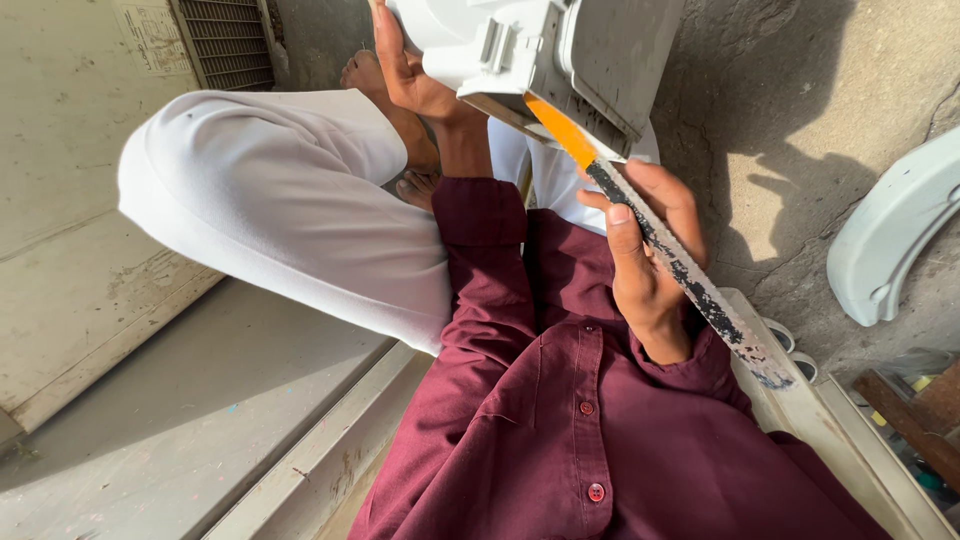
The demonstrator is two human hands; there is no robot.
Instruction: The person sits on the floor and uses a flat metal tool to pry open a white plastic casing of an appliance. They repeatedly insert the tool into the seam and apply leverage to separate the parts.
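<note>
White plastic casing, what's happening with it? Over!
Left hand braces white plastic casing. Right hand in grip on orange-tipped, paint-flecked flat tool, tip at casing edge. Nothing blocking.

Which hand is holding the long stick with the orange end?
The right hand grips that paint-flecked stick; the left hand steadies the grey plastic casing instead.
</note>
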